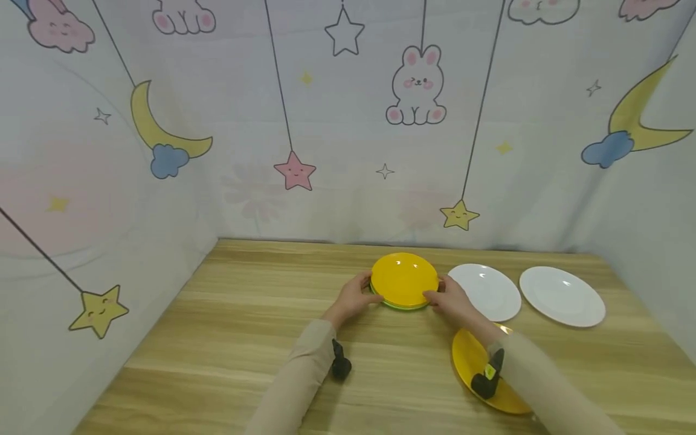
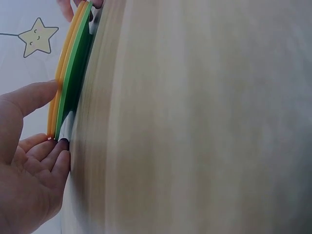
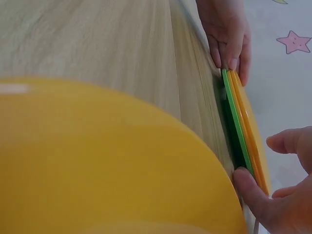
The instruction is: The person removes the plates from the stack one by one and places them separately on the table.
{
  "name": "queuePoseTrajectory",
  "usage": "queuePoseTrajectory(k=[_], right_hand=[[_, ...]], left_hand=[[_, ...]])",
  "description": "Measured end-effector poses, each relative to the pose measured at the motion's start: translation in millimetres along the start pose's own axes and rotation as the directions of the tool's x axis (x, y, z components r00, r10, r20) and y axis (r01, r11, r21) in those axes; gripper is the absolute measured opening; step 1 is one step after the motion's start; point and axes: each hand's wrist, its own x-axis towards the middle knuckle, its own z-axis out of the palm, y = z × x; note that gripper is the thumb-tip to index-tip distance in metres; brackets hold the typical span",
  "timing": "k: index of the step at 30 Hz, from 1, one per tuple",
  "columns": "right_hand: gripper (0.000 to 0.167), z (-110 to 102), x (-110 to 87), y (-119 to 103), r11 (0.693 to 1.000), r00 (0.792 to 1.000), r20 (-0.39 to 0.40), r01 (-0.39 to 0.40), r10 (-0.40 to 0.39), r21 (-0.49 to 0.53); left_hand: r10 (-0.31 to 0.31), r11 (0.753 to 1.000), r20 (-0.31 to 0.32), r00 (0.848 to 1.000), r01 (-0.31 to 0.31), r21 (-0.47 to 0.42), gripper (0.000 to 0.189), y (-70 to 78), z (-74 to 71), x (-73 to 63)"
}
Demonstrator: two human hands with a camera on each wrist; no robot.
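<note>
A small stack of plates stands near the back of the table, with a yellow plate (image 1: 404,279) on top. The left wrist view shows two yellow rims above a green plate (image 2: 74,73). My left hand (image 1: 354,300) grips the stack's left edge, thumb at the rim and fingers beneath. At the right edge my right hand (image 1: 455,302) holds the stack; in the right wrist view a fingertip is under the green rim, while the thumb stands slightly off the top. Whether the stack's base touches the table is unclear.
Two white plates, a nearer one (image 1: 484,290) and one farther right (image 1: 562,296), lie to the right of the stack. A larger yellow plate (image 1: 469,357) lies partly under my right forearm. Behind the wooden table (image 1: 244,338) hangs a cartoon-printed cloth (image 1: 348,121).
</note>
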Motion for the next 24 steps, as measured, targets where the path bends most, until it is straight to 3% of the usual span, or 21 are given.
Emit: queuePoseTrajectory(k=[16,24], right_hand=[[0.057,4.7,2.9,4.7,0.996,0.999,-0.044,0.017,-0.013,0.086],[0.058,6.9,0.9,4.7,0.997,0.998,-0.057,0.005,0.000,0.083]], left_hand=[[-0.034,0.999,-0.022,0.999,0.034,0.007,0.071,-1.3,4.3,5.8],[-0.024,0.999,-0.078,0.997,0.027,0.036,0.064,2.6,4.8,7.1]])
